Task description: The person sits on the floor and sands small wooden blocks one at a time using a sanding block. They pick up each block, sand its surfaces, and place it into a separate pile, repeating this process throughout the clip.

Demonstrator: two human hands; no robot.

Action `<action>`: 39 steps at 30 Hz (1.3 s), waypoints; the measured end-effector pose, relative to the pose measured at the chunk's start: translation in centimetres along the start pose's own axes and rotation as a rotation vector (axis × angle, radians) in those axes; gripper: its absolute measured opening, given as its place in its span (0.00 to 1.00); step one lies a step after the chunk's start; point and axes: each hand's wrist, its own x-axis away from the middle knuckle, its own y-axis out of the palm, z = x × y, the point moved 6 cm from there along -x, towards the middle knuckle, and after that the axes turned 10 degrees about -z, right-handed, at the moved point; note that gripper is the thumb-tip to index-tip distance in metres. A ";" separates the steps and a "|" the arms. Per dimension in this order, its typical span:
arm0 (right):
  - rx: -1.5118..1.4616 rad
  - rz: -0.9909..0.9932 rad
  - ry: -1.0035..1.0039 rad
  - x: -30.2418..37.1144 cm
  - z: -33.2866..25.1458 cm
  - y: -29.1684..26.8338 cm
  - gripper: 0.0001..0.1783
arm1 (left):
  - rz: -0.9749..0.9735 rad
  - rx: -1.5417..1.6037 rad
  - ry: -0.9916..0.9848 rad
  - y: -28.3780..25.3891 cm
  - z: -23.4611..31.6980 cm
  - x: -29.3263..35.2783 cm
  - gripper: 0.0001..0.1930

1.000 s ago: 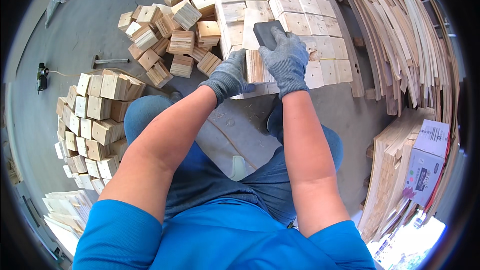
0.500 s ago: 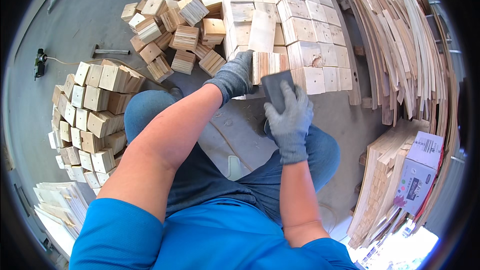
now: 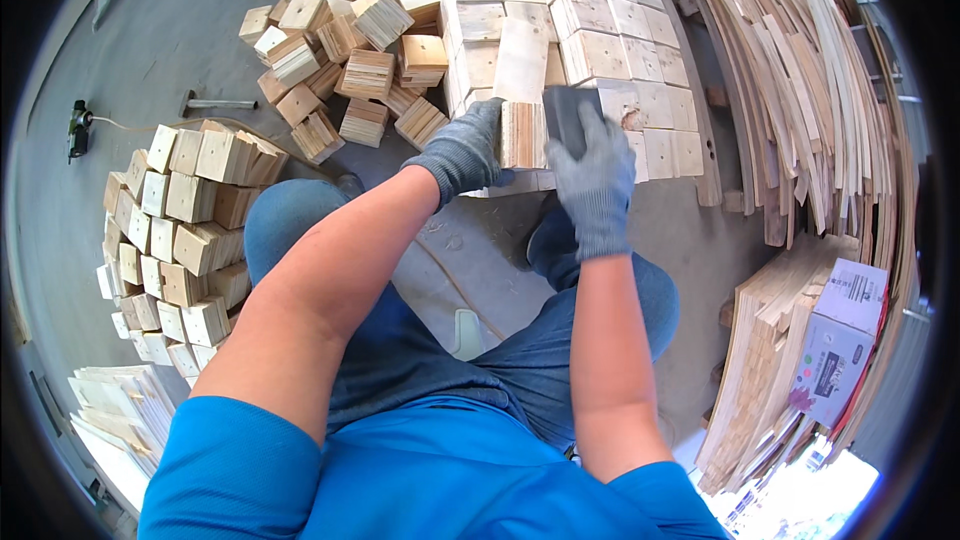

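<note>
My left hand (image 3: pixel 465 148), in a grey knit glove, is closed on the left side of a striped laminated wood block (image 3: pixel 523 135). My right hand (image 3: pixel 597 175), gloved alike, grips a dark grey flat rectangular sanding block (image 3: pixel 565 118) that lies along the wood block's right side. Just beyond them, a pale flat wooden piece (image 3: pixel 521 58) rests on a neat stack of pale wood blocks (image 3: pixel 598 50). My left fingertips are partly hidden behind the held block.
Loose striped wood blocks (image 3: pixel 368 75) lie heaped beyond my left knee, with a stacked pile of blocks (image 3: pixel 190 198) nearer left. A green tool (image 3: pixel 78 130) and a metal hammer-like bar (image 3: pixel 222 104) lie on the floor. Long wooden strips (image 3: pixel 790 90) and a printed carton (image 3: pixel 840 340) line the right.
The sanding block has moved up and slightly right with my right hand, from the wood block's near right corner to along its right side. My left hand keeps its hold.
</note>
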 end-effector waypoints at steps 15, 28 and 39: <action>0.049 -0.021 -0.025 -1.1 -0.6 -0.6 0.42 | 0.012 -0.018 -0.020 0.1 0.3 -0.1 0.61; -0.184 -0.031 0.001 -2.6 4.1 -6.2 0.41 | -0.028 0.060 -0.028 -0.7 0.8 0.7 0.67; -0.273 0.000 0.043 -1.3 6.2 -6.9 0.40 | -0.012 0.103 0.073 -2.2 1.9 0.2 0.71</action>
